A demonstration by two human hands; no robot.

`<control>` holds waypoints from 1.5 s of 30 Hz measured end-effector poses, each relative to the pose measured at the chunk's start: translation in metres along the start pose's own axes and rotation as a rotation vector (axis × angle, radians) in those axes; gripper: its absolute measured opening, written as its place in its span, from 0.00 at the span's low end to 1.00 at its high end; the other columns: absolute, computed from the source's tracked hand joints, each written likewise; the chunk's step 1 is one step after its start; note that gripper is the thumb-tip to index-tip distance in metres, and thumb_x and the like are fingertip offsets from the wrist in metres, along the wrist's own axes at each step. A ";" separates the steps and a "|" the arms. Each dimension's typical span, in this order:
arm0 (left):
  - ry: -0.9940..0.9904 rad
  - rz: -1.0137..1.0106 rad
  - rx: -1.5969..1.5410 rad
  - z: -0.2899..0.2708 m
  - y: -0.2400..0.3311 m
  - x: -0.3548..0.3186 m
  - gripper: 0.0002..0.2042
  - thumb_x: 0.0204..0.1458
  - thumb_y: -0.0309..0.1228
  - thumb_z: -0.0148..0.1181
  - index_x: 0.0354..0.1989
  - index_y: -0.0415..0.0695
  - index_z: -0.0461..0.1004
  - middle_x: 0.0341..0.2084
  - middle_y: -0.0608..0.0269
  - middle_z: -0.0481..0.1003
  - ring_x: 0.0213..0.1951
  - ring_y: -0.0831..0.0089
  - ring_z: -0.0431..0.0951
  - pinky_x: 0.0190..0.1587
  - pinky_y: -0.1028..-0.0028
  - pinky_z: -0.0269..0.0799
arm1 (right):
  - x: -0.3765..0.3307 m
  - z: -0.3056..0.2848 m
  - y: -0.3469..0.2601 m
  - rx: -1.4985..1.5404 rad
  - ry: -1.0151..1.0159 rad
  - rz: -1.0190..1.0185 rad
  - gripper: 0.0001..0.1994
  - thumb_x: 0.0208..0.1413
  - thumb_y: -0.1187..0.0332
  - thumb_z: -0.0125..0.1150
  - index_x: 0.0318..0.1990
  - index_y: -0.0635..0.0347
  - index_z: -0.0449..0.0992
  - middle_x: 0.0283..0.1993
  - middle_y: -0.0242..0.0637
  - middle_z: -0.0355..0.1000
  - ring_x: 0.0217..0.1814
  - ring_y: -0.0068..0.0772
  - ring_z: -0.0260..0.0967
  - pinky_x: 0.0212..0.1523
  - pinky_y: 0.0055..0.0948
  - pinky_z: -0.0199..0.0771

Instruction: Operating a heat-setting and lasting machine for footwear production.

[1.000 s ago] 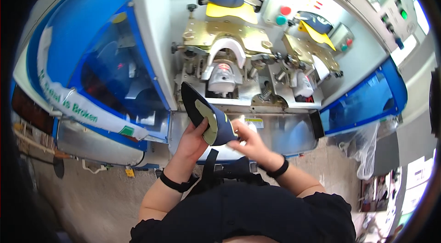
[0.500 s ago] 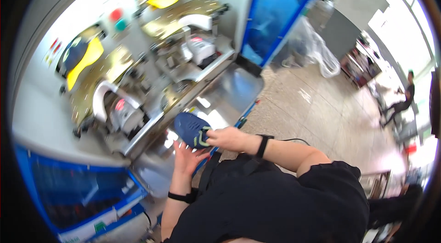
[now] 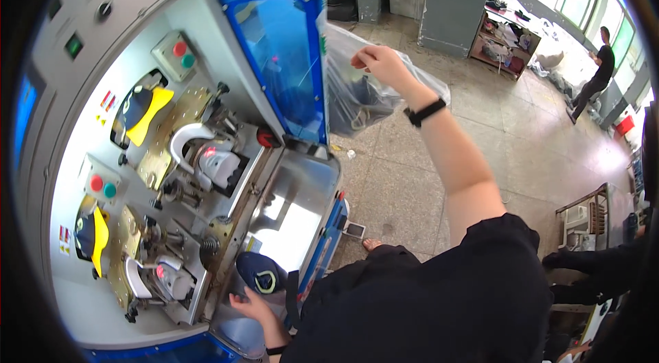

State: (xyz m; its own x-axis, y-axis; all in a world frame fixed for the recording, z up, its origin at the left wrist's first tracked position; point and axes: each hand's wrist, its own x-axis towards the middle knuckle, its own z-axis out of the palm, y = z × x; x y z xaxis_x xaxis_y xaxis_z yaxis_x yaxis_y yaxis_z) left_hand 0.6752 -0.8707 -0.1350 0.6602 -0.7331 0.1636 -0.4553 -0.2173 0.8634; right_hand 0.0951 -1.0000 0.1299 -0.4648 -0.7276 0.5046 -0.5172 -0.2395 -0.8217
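Observation:
A navy shoe upper with pale green trim (image 3: 261, 272) lies on the metal tray (image 3: 312, 167) along the front of a machine. Beside its lower edge is my left hand (image 3: 252, 306), palm up with fingers apart; whether they touch the upper is unclear. My right hand (image 3: 379, 65) is raised at the end of an outstretched arm, above a clear plastic bag (image 3: 398, 99). Its fingers are loosely bent and hold nothing that I can see. Dark items (image 3: 367, 94) show dimly through the bag.
Two machine stations hold navy and yellow pieces (image 3: 147, 112) beside curved white clamps (image 3: 182, 143). Red and green buttons (image 3: 180, 48) sit above. A blue-framed door (image 3: 281, 68) stands between the machine and the bag. A person (image 3: 600, 75) stands far right, near a shelf (image 3: 504, 40).
My view has swung toward the right. My right hand has left the upper and stretched out over the bag. The upper now rests on the tray beside my left hand.

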 end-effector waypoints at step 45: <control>-0.572 1.525 -0.063 0.188 0.448 -0.156 0.16 0.39 0.25 0.59 0.41 0.46 0.71 0.33 0.66 0.74 0.36 0.63 0.72 0.36 0.66 0.66 | 0.038 -0.027 0.098 -0.142 -0.547 0.089 0.11 0.47 0.75 0.54 0.37 0.65 0.79 0.39 0.45 0.75 0.42 0.33 0.73 0.43 0.31 0.75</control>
State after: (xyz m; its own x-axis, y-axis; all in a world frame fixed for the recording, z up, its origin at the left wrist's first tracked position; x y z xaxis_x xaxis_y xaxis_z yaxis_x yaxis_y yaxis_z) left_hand 0.2556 -0.9755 0.1369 -0.6560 -0.3649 0.6606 -0.4090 0.9076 0.0952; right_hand 0.0075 -1.0341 0.0755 -0.0906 -0.9770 0.1931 -0.6025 -0.1006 -0.7917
